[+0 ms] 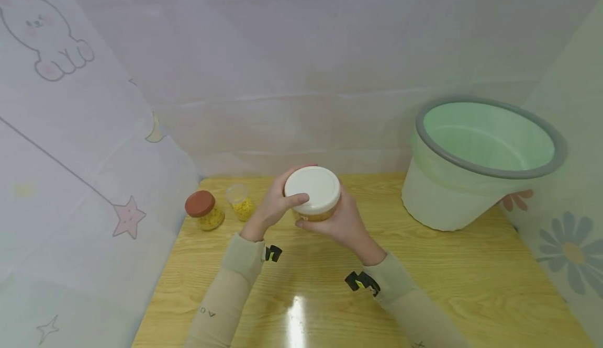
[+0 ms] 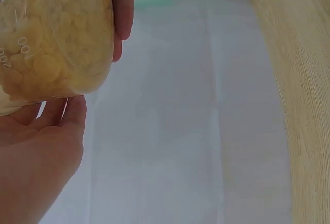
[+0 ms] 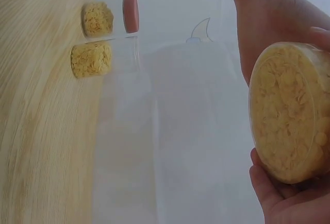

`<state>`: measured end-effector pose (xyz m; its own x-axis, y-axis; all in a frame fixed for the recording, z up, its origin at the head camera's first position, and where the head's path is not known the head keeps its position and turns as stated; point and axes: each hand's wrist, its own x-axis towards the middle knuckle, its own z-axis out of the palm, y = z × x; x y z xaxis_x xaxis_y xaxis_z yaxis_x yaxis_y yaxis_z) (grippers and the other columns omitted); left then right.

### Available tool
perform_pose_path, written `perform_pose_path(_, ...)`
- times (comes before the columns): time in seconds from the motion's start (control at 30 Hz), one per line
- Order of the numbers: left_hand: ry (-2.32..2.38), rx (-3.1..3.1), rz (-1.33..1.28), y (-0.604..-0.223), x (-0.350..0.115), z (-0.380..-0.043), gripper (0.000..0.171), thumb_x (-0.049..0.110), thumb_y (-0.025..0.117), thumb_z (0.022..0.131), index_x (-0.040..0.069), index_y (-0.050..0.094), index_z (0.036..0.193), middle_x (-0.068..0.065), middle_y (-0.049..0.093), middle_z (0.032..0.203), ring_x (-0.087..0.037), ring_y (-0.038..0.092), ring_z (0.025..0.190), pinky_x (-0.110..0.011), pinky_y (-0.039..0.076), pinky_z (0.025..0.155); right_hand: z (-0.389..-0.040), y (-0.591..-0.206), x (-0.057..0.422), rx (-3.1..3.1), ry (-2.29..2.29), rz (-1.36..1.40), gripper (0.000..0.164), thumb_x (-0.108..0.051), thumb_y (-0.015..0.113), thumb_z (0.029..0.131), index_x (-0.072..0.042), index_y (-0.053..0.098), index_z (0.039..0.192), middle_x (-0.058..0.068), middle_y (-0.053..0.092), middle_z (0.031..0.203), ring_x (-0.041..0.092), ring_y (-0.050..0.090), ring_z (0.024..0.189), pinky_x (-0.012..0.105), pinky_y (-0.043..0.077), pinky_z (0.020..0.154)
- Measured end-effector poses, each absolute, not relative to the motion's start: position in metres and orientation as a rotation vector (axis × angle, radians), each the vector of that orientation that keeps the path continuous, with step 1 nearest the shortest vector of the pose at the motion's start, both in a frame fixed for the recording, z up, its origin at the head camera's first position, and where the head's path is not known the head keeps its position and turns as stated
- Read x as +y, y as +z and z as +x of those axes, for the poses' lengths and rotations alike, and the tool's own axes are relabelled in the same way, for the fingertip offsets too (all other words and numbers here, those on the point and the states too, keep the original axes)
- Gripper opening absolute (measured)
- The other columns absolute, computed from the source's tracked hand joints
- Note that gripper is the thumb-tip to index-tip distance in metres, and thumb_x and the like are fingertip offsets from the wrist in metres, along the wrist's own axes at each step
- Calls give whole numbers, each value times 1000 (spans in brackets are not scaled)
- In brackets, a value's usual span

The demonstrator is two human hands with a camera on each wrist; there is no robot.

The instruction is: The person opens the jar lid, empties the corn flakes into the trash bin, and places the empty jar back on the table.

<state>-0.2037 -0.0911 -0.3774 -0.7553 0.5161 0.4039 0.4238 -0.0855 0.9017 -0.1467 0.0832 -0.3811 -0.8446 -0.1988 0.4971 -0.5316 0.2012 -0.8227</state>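
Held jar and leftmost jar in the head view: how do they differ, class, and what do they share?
The held jar has a white lid; the leftmost jar has a red lid. The held jar is gripped by the left hand and the right hand; the leftmost jar stands on the table, untouched. Both are see-through and contain yellow pieces.

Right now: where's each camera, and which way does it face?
Head: on the head, facing forward and down at the white-lidded jar; left hand, right hand and sleeves show.
Left wrist: on that wrist, facing the jar's side; both hands partly show.
Right wrist: on that wrist, facing the jar's base; both hands partly show.
Head and right wrist both show the red-lidded jar.
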Motion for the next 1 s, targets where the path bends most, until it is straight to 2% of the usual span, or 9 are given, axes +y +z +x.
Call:
perform_pose_path(0.17, 1982, 2100, 1027, -383, -91, -204, 71, 45, 70, 80, 10, 47, 136, -6, 54, 127, -24, 50, 114, -44, 42, 93, -147, -382, 84, -2207, 1665, 677, 92, -15, 91, 59, -9, 40, 135, 3, 52, 123, 20, 52, 109, 43, 47, 85)
perform_pose_path(0.33, 1966, 2135, 978, -378, -91, -198, 72, 39, 72, 81, 4, 44, 136, -9, 54, 125, -24, 51, 112, -43, 43, 92, -148, -386, 85, -2207, 1686, 670, 91, -18, 90, 60, -11, 40, 136, 2, 52, 124, 19, 52, 110, 43, 47, 85)
perform_pose_path(0.5, 1957, 2173, 939, -361, -89, -183, 81, 46, 73, 78, -2, 42, 136, -10, 55, 123, -22, 52, 111, -41, 43, 93, -162, -408, 86, -2197, 1710, 671, 93, -29, 90, 59, -26, 39, 137, -5, 50, 126, 16, 50, 112, 41, 46, 87)
perform_pose_path(0.57, 1949, 2197, 932, -358, -89, -179, 83, 47, 74, 77, -1, 41, 136, -8, 55, 124, -20, 52, 111, -41, 42, 94, -162, -409, 86, -2202, 1701, 652, 93, -30, 90, 59, -27, 39, 136, -7, 51, 125, 14, 50, 112, 40, 46, 87)
perform_pose_path(0.67, 1915, 2276, 960, -358, -87, -176, 85, 43, 78, 74, 1, 40, 138, -6, 53, 127, -18, 50, 115, -41, 38, 98, -156, -399, 87, -2197, 1689, 625, 90, -23, 90, 61, -18, 40, 136, -3, 52, 123, 17, 51, 111, 42, 45, 88)
perform_pose_path(0.77, 1881, 2351, 1016, -357, -85, -171, 83, 33, 80, 74, 3, 39, 140, -6, 50, 132, -17, 45, 121, -43, 32, 102, -151, -389, 91, -2204, 1657, 591, 89, -17, 89, 62, -9, 39, 135, 4, 52, 123, 20, 51, 111, 44, 43, 90)
perform_pose_path(0.87, 1855, 2413, 1061, -356, -84, -167, 80, 21, 80, 76, 1, 36, 141, -9, 45, 137, -19, 40, 126, -44, 29, 105, -152, -388, 96, -2219, 1625, 555, 89, -15, 88, 64, -5, 37, 136, 9, 51, 124, 23, 51, 111, 46, 42, 91)
perform_pose_path(1.0, 1866, 2465, 1065, -357, -83, -164, 72, 11, 75, 80, -3, 37, 139, -13, 44, 137, -23, 38, 127, -47, 28, 105, -156, -389, 103, -2233, 1632, 499, 90, -16, 88, 64, -6, 36, 137, 10, 51, 125, 23, 50, 112, 46, 42, 91)
